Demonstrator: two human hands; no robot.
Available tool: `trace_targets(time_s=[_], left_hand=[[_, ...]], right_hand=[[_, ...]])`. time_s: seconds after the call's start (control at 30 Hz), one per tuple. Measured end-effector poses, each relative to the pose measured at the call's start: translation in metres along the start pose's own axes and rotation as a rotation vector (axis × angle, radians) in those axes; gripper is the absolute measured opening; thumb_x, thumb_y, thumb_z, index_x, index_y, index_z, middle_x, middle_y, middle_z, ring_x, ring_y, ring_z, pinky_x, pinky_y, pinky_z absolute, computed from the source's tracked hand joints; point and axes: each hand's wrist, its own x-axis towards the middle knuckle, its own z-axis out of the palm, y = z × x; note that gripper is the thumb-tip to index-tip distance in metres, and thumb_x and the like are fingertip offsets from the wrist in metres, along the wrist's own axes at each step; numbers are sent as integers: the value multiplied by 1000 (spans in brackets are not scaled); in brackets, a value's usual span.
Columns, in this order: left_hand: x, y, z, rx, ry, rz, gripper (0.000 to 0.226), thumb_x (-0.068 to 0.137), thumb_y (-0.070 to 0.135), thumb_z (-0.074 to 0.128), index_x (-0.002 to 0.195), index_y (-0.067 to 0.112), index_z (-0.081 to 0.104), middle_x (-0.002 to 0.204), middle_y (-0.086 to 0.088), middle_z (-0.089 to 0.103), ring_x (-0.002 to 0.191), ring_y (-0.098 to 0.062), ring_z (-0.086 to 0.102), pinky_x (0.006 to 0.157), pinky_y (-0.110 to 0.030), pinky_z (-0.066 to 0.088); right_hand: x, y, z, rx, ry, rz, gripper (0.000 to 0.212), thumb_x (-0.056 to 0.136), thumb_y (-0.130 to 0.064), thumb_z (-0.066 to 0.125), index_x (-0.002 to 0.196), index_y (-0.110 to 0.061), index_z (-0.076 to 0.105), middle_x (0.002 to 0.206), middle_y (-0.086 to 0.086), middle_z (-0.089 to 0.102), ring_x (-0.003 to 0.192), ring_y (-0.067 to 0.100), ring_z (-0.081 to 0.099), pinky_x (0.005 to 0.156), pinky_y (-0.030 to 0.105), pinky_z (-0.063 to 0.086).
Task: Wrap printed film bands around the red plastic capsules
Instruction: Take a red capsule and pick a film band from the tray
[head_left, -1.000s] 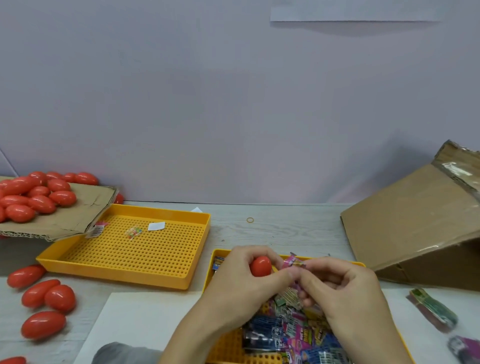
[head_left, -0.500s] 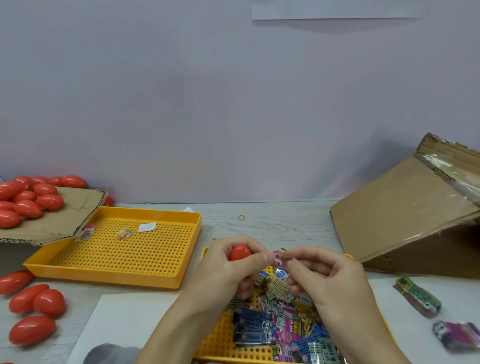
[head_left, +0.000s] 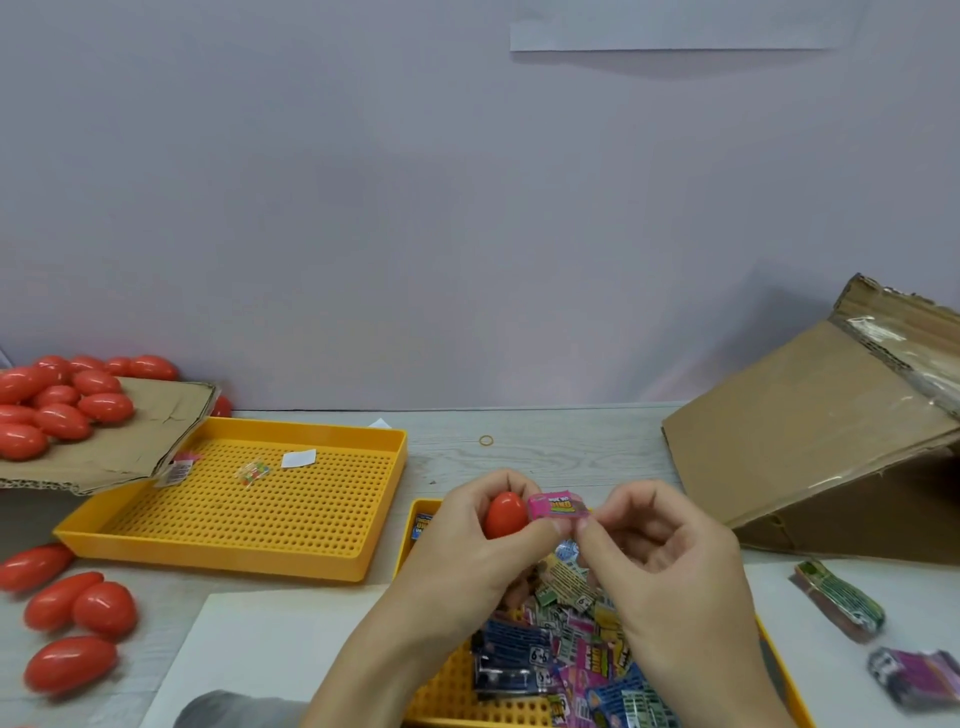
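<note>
My left hand (head_left: 467, 551) grips a red plastic capsule (head_left: 505, 514) with its tip pointing up. Right beside that tip, a pink printed film band (head_left: 558, 508) is spread open, pinched between my right hand (head_left: 660, 566) and my left thumb. Both hands hover over a yellow tray (head_left: 779, 660) filled with several loose printed bands (head_left: 561, 649). More red capsules (head_left: 57, 400) are heaped on a cardboard flap at the far left, and several loose capsules (head_left: 78, 608) lie on the table at the lower left.
A second yellow perforated tray (head_left: 249, 509) with a few scraps sits left of centre. A tilted cardboard box (head_left: 810, 441) stands at the right. Two banded bundles (head_left: 836, 603) (head_left: 914, 675) lie on white paper at the right. A rubber band (head_left: 486, 440) lies near the wall.
The pink band, crumpled between my fingertips before, is now spread open next to the capsule's tip. Both hands stay over the tray; the camera view has shifted a little.
</note>
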Motion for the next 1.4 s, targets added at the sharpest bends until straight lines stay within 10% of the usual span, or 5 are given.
trace_targets(time_s=[0.47, 0.6, 0.77, 1.1, 1.4], left_hand=[[5, 1, 21, 318, 369, 211, 15, 88, 25, 69, 74, 21, 66, 68, 6, 64, 57, -2, 53, 52, -19, 45], [5, -1, 19, 462, 345, 287, 18, 89, 18, 69, 75, 26, 64, 70, 7, 64, 61, -6, 55, 54, -21, 45], [4, -2, 20, 585, 305, 310, 19, 90, 14, 66, 77, 28, 62, 69, 14, 60, 65, -4, 55, 58, -14, 41], [1, 3, 17, 233, 227, 58, 9, 87, 27, 64, 81, 23, 60, 59, 6, 51, 50, -5, 48, 48, -13, 39], [9, -7, 12, -121, 150, -89, 11, 94, 28, 64, 97, 21, 72, 74, 8, 69, 67, -19, 61, 61, -27, 47]], right_hand=[[-2, 4, 4, -208, -66, 15, 38, 82, 2, 71, 97, -33, 66, 77, -3, 68, 66, 13, 65, 60, 26, 57], [-2, -2, 2, -95, -105, 24, 8, 84, -27, 69, 86, -35, 71, 75, -1, 70, 68, 12, 66, 60, 24, 52], [1, -4, 1, -102, -119, 18, 33, 69, -56, 58, 75, -27, 72, 56, -7, 60, 54, 2, 53, 53, 17, 42], [4, 3, -4, -59, -114, 53, 24, 93, -21, 60, 71, -20, 71, 51, -8, 52, 48, 2, 44, 48, 14, 35], [6, 5, -3, -74, 59, 48, 20, 80, -46, 55, 77, -32, 69, 54, -2, 54, 50, 8, 45, 48, 22, 38]])
